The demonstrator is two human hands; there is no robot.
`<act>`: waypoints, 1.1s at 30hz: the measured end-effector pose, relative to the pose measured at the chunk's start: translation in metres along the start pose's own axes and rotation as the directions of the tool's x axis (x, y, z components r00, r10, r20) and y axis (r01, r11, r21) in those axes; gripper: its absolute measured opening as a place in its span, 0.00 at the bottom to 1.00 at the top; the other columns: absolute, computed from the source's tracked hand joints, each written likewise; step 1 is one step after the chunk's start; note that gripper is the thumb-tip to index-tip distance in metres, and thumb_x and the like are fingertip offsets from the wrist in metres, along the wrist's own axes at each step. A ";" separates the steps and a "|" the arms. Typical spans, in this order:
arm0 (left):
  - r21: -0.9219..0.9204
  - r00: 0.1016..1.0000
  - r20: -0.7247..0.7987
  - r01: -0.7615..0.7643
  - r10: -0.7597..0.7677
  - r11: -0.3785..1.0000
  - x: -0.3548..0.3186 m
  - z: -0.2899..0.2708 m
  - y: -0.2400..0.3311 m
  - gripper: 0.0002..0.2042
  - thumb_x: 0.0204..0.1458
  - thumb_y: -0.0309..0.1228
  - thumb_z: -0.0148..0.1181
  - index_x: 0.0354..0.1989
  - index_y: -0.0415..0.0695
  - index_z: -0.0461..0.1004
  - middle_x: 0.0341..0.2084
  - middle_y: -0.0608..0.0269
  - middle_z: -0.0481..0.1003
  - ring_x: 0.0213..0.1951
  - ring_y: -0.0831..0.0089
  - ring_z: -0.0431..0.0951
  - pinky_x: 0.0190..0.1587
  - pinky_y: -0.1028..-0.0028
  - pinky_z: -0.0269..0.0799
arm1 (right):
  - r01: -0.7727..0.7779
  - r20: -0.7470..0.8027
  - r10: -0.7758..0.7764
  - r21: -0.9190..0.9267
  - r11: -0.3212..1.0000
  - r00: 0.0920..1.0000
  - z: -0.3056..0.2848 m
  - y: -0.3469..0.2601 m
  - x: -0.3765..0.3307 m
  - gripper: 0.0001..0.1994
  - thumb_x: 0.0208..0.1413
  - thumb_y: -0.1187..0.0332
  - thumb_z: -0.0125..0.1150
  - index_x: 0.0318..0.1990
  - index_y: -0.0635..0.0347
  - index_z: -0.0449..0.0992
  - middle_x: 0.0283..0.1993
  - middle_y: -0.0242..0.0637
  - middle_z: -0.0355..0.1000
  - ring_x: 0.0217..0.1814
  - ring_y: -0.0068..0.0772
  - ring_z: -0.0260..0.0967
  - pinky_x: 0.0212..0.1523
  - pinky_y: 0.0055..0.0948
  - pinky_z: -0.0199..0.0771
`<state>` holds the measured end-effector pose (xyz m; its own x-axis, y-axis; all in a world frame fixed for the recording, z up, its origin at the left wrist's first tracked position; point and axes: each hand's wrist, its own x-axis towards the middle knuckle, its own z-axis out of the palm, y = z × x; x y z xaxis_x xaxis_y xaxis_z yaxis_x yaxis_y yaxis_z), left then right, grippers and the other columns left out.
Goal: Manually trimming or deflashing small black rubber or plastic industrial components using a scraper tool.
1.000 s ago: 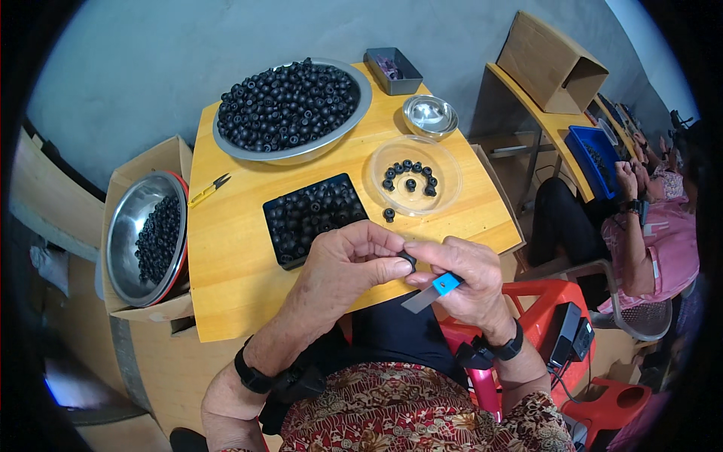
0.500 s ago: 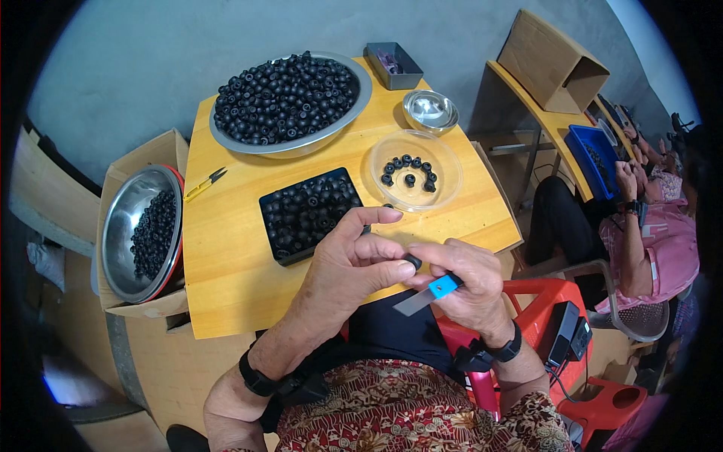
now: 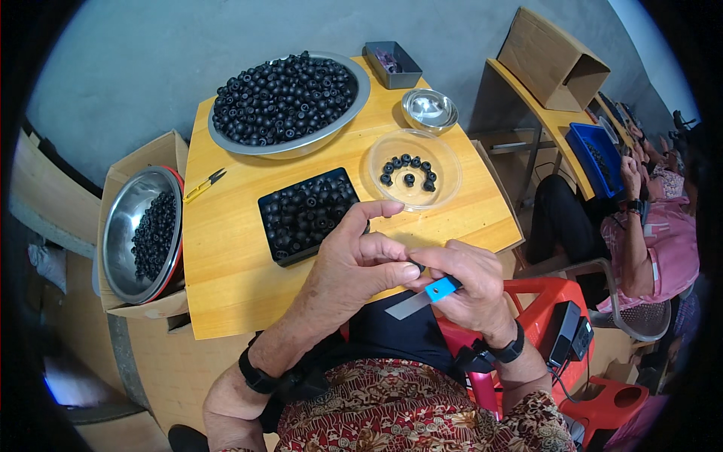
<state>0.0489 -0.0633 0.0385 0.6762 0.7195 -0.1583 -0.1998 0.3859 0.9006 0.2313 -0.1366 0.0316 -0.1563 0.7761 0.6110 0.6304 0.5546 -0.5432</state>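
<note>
My left hand (image 3: 360, 264) pinches a small round black part (image 3: 416, 266) between thumb and fingers, with its index finger stretched out above. Most of that part is covered by fingertips. In my right hand (image 3: 476, 282) is a utility knife (image 3: 441, 288) with a blue end, its flat metal blade pointing down and left, away from the part. The right thumb and index finger also meet at the black part. Just beyond my left hand sits a dark rectangular tray (image 3: 265, 218) full of similar black parts. A clear round plastic dish (image 3: 384, 148) holds several more.
A big metal basin (image 3: 364, 83) heaped with black parts stands at the table's back. Nearby are a grey box (image 3: 409, 78), a metal bowl (image 3: 428, 109) and yellow snips (image 3: 202, 185). Another basin (image 3: 120, 226) rests in a carton at left. A co-worker (image 3: 640, 241) sits at right.
The black part has turned slightly and is more covered by my fingers. The knife has shifted a little left and down, its blade tipped flatter. Both hands stay in nearly the same place.
</note>
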 end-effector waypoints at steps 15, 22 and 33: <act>0.417 0.978 -0.050 -0.164 0.203 0.894 0.029 -0.012 0.009 0.26 0.53 0.22 0.63 0.60 0.37 0.61 0.34 0.61 0.79 0.38 0.78 0.79 0.45 0.77 0.73 | -0.157 -0.108 0.162 0.056 0.986 0.981 0.000 0.021 0.009 0.17 0.46 0.75 0.72 0.45 0.61 0.77 0.21 0.32 0.66 0.22 0.24 0.67 0.25 0.27 0.69; 0.936 0.698 0.352 -0.246 0.624 -0.253 0.061 -0.027 -0.027 0.07 0.44 0.29 0.65 0.33 0.47 0.76 0.27 0.67 0.71 0.37 0.64 0.70 0.40 0.62 0.61 | -0.346 -0.216 0.333 -0.024 0.938 0.918 0.001 0.071 0.034 0.19 0.47 0.75 0.72 0.49 0.59 0.77 0.22 0.32 0.66 0.24 0.22 0.66 0.27 0.24 0.69; 0.846 0.730 0.486 -0.253 0.482 -0.470 0.076 -0.023 -0.051 0.06 0.43 0.28 0.59 0.30 0.43 0.74 0.25 0.64 0.71 0.36 0.66 0.71 0.42 0.62 0.62 | -0.266 -0.207 0.273 0.060 0.962 0.939 -0.003 0.068 0.014 0.10 0.52 0.76 0.66 0.43 0.64 0.79 0.37 0.44 0.78 0.37 0.33 0.79 0.39 0.28 0.77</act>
<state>0.0936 -0.0150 -0.0284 0.7415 0.4303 0.5147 0.5225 -0.8517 -0.0407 0.2744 -0.0892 0.0050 0.1830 0.8181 0.5452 0.6024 0.3450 -0.7198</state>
